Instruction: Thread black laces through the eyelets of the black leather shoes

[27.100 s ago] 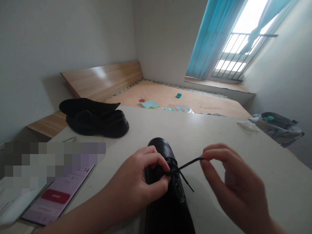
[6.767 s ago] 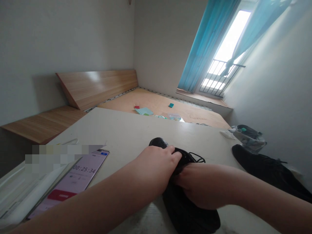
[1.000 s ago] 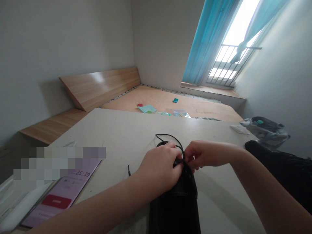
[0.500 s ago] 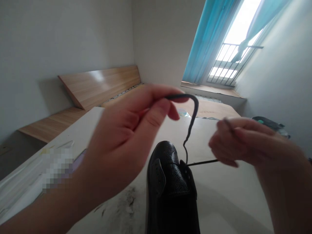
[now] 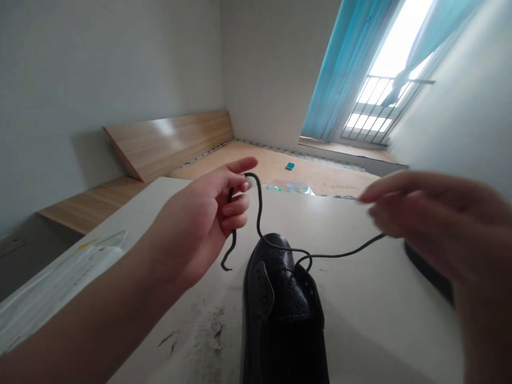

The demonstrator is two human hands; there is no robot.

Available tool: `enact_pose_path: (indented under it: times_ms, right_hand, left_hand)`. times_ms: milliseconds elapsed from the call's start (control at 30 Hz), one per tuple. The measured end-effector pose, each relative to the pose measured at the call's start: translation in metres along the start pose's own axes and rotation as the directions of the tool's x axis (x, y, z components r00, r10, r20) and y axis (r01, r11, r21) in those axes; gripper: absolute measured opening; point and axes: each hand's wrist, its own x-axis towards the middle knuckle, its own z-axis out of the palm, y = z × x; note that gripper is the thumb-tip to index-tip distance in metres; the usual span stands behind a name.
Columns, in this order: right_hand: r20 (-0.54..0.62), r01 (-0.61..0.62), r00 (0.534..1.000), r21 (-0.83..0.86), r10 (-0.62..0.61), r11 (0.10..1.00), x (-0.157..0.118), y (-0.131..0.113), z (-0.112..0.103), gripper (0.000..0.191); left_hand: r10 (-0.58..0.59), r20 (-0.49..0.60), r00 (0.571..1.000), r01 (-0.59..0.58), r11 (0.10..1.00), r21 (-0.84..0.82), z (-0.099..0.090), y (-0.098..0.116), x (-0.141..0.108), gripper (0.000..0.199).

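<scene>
Between left fingers point(image 5: 235, 207), apparently right fingers point(image 5: 390, 207) too: lace point(image 5: 328, 256).

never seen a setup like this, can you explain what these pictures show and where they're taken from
There is no machine here, just a person's two bare hands. Every picture comes from one camera worn on the head, looking forward and down. The left hand holds a black lace near one end, which dangles. Another stretch runs to the right hand, whose exact grip is blurred. Between the hands, a black shoe rests on a white table, toe pointing away; the lace meets its right flap.
</scene>
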Motion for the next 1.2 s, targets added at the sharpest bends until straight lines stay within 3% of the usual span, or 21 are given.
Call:
enact_pose_path:
  times_ms: [100, 167, 233, 333, 433, 500, 633, 667, 767, 833, 900, 967, 1067, 1133, 1200]
  right_hand:
    - [0.334, -0.086, 0.94, 0.055, 0.063, 0.995, 0.008, -0.017, 0.062, 0.037]
    - [0.433, -0.096, 0.896, -0.025, 0.097, 0.995, 0.011, -0.019, 0.091, 0.041]
    - [0.495, -0.073, 0.866, -0.013, 0.07, 0.997, 0.012, -0.016, 0.106, 0.033]
    - [0.556, -0.015, 0.829, 0.126, -0.058, 0.992, 0.013, -0.012, 0.108, 0.018]
    - [0.575, 0.016, 0.809, 0.182, -0.12, 0.983, 0.013, -0.01, 0.104, 0.017]
    - [0.533, 0.011, 0.841, 0.157, -0.094, 0.988, 0.012, -0.01, 0.105, 0.019]
    - [0.348, 0.051, 0.934, 0.083, -0.077, 0.995, 0.006, -0.01, 0.115, 0.056]
    - [0.331, 0.08, 0.938, 0.092, -0.106, 0.993, 0.005, -0.011, 0.118, 0.052]
    - [0.398, 0.104, 0.898, 0.223, -0.188, 0.969, 0.007, -0.013, 0.119, 0.012]
    - [0.495, -0.008, 0.853, 0.331, -0.166, 0.944, 0.011, -0.012, 0.114, 0.017]
    - [0.548, -0.161, 0.831, 0.393, -0.09, 0.905, 0.015, -0.01, 0.106, 0.026]
    - [0.511, -0.238, 0.86, 0.399, 0.001, 0.885, 0.021, -0.006, 0.095, 0.03]
    - [0.434, -0.256, 0.897, 0.358, 0.083, 0.898, 0.027, 0.001, 0.077, 0.03]
    - [0.452, -0.273, 0.885, 0.304, 0.114, 0.913, 0.03, 0.004, 0.067, 0.031]
    - [0.446, -0.274, 0.881, 0.205, 0.16, 0.939, 0.032, 0.006, 0.062, 0.033]
  left_hand:
    - [-0.096, 0.048, 0.994, 0.101, 0.988, -0.117, 0.005, 0.0, -0.009, 0.022]
    - [-0.122, 0.079, 0.989, 0.134, 0.977, -0.168, 0.007, 0.001, -0.015, 0.021]
    - [-0.121, 0.102, 0.987, 0.14, 0.968, -0.209, 0.007, 0.002, -0.017, 0.023]
    - [-0.059, 0.084, 0.995, 0.078, 0.965, -0.249, 0.005, 0.005, -0.016, 0.026]
    - [0.002, 0.015, 1.0, 0.002, 0.963, -0.27, 0.003, 0.01, -0.013, 0.029]
    - [0.028, -0.013, 1.0, -0.031, 0.958, -0.285, 0.003, 0.011, -0.012, 0.031]
    - [-0.023, 0.014, 1.0, 0.026, 0.944, -0.33, 0.007, 0.006, -0.018, 0.032]
    - [-0.051, 0.035, 0.998, 0.06, 0.939, -0.34, 0.009, 0.004, -0.02, 0.032]
    - [-0.096, 0.093, 0.991, 0.123, 0.93, -0.347, 0.012, 0.0, -0.025, 0.032]
    - [-0.053, 0.078, 0.996, 0.075, 0.947, -0.314, 0.011, 0.002, -0.023, 0.031]
    - [0.078, 0.028, 0.997, -0.07, 0.972, -0.225, 0.005, 0.009, -0.016, 0.03]
    - [0.221, 0.009, 0.975, -0.22, 0.973, -0.067, -0.002, 0.017, -0.007, 0.031]
    - [0.233, 0.101, 0.967, -0.252, 0.93, 0.268, -0.014, 0.024, 0.004, 0.026]
    - [0.209, 0.166, 0.964, -0.266, 0.787, 0.557, -0.02, 0.023, 0.007, 0.023]
    - [0.157, 0.22, 0.963, -0.269, 0.49, 0.829, -0.023, 0.019, 0.007, 0.025]
